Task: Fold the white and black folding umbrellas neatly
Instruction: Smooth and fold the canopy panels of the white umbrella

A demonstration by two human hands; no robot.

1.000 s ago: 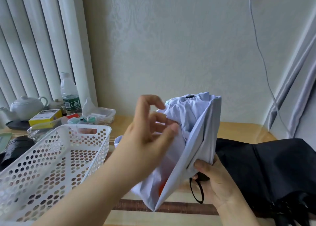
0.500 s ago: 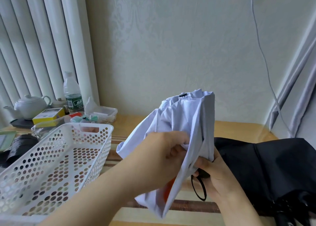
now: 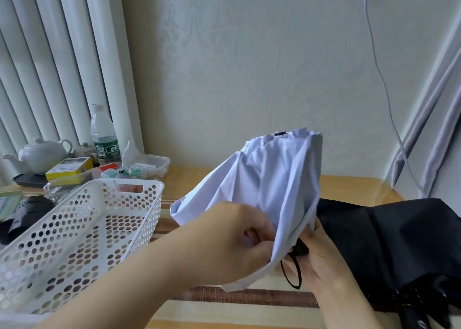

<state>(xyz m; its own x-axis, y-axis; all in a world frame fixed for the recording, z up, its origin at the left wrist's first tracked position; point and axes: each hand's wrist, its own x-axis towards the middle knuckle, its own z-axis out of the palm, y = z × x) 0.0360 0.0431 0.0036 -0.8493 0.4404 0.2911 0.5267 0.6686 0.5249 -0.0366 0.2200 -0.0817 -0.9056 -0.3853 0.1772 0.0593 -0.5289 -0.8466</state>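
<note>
Pale patterned wallpaper backs the striped wooden bench (image 3: 249,311) you are working at. You hold the white fabric folding umbrella (image 3: 269,189) upright above the bench, canopy bunched, its black tip at the top. Your left hand (image 3: 239,241) has its fingers curled, pinching a fold of the white canopy near its lower edge. Your right hand (image 3: 321,259) is wrapped around the umbrella's black handle, partly hidden by the cloth; a thin black wrist loop (image 3: 290,274) hangs below it. Just to your right the black fabric folding umbrella (image 3: 389,241) lies loose on the bench. On your left stands a white perforated plastic basket (image 3: 82,229). Beyond it sit a white ceramic teapot (image 3: 41,154), a yellow rectangular box (image 3: 69,168), a clear lidded plastic container (image 3: 149,165) and a clear plastic water bottle (image 3: 103,134) with a green label; its writing is too small to read.
</note>
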